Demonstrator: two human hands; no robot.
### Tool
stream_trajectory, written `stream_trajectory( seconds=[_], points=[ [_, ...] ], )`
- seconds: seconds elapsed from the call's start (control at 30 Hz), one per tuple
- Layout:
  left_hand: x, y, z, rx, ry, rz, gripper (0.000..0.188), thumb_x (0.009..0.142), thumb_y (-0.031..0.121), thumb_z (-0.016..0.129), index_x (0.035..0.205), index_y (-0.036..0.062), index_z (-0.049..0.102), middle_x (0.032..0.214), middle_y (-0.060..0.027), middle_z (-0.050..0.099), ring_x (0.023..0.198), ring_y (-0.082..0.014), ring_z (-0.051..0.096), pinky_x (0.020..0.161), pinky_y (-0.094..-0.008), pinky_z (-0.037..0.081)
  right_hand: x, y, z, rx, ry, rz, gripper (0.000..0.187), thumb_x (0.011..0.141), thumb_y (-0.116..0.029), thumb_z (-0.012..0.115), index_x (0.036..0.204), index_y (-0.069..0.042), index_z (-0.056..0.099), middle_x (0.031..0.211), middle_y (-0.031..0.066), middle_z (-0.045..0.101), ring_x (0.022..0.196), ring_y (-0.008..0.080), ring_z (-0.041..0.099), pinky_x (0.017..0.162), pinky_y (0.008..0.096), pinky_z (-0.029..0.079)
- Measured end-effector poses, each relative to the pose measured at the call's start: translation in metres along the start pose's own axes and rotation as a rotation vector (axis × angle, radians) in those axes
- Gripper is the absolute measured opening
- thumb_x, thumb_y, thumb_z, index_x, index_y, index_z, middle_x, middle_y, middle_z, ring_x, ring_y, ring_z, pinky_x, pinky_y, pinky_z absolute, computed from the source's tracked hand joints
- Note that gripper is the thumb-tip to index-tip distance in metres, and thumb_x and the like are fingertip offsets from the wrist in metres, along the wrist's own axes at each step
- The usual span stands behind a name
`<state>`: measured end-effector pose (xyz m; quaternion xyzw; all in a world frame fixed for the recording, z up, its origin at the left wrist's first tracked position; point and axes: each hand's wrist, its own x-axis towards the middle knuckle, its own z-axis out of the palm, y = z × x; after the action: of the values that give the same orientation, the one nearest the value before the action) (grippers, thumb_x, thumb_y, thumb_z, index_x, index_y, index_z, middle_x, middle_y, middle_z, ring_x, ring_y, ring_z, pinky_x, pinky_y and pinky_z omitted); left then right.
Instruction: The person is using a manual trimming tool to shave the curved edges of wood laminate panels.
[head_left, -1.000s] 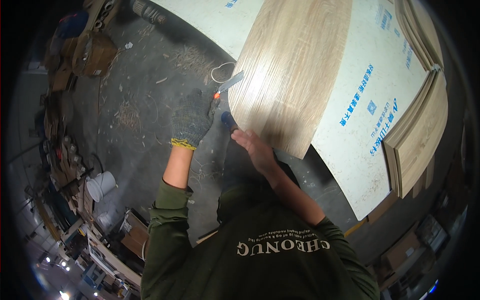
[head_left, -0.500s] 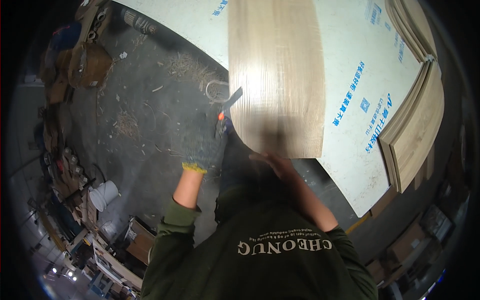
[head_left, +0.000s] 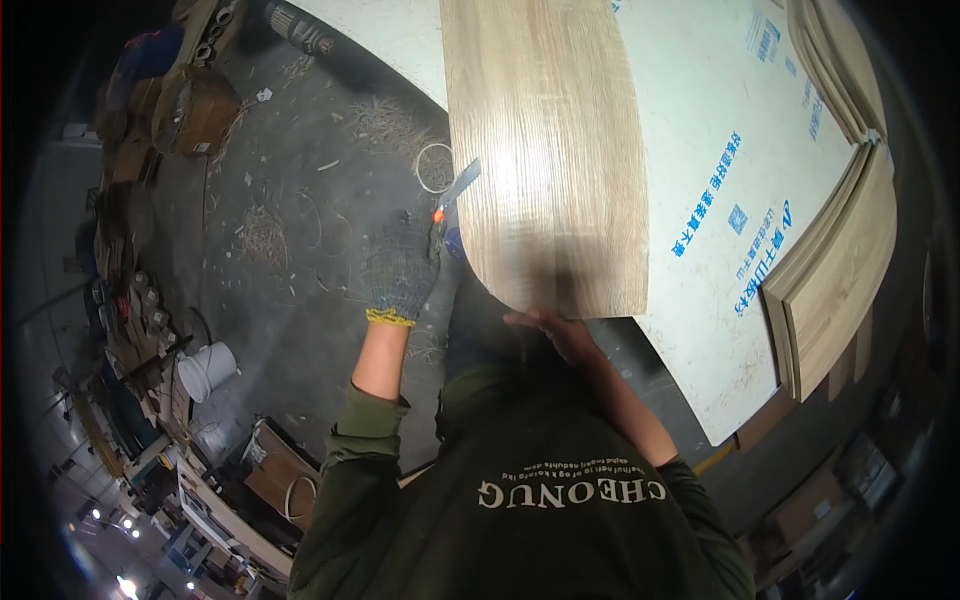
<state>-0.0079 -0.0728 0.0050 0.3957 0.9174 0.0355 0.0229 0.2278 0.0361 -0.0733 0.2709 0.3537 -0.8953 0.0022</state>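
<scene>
And here it is, the long light-brown wood-grain panel (head_left: 550, 130), lying flat across the large white sheet with blue print (head_left: 680, 130), its rounded near-left corner jutting past the sheet's edge. The left hand (head_left: 400, 262), in a grey knit glove with a yellow cuff, is clamped around the handle of the flat grey-bladed tool with an orange collar (head_left: 461, 187), and that blade's tip overlaps the panel's left edge! Whether it bites or merely lies over it, I cannot tell from up here.

Over to the bare right hand (head_left: 568, 338), right at the panel's near end, fingers stretched along the edge; whether they grip it or just rest there, I cannot tell either. Beside the blade sits a thin pale loop of strip (head_left: 417, 170) (attached or loose, the view won't say).

Now, the handling: this panel looks stiff, fairly heavy for its length, with a smooth, shiny face that could let a flat palm slide. The thin edges and that rounded corner look like the spots most easily chipped. Best hold, I'd judge: the square near-right corner, fingers beneath the overhang, thumb on top, well apart from the blade.
</scene>
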Motion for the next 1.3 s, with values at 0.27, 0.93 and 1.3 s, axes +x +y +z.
stream_trajectory(
  seconds=[0.27, 0.93, 1.3],
  points=[
    [0.049, -0.009, 0.002, -0.03, -0.024, -0.032, 0.041, 0.095, 0.04, 0.049, 0.129, 0.0179, 0.056, 0.103, -0.019, 0.064, 0.088, -0.0367, 0.064, 0.074, -0.0474, 0.051, -0.002, -0.001, -0.006, -0.043, -0.022, 0.088, 0.029, 0.096, -0.021, 0.055, 0.114, 0.001, 0.059, 0.106, 0.013, 0.068, 0.109, 0.0197, 0.061, 0.089, 0.0315, 0.048],
    [0.139, -0.046, 0.015, -0.076, 0.188, 0.131, 0.028, 0.091, 0.032, 0.054, 0.11, 0.0126, 0.062, 0.09, -0.0181, 0.062, 0.085, -0.0367, 0.062, 0.07, -0.0491, 0.049, -0.007, -0.025, 0.017, -0.056, 0.151, 0.135, 0.036, 0.089, -0.014, 0.059, 0.12, 0.004, 0.057, 0.112, 0.0157, 0.067, 0.097, 0.0231, 0.063, 0.086, 0.0332, 0.047],
    [0.024, -0.001, 0.046, -0.825, 0.003, -0.023, 0.04, 0.085, 0.033, 0.07, 0.109, 0.0016, 0.063, 0.088, -0.0086, 0.066, 0.078, -0.0183, 0.061, 0.07, -0.0343, 0.048, -0.065, -0.051, -0.021, -0.467, 0.174, 0.274, 0.034, 0.087, -0.026, 0.068, 0.109, 0.0, 0.065, 0.101, 0.0139, 0.069, 0.084, 0.0243, 0.067, 0.079, 0.037, 0.053]
  ],
)
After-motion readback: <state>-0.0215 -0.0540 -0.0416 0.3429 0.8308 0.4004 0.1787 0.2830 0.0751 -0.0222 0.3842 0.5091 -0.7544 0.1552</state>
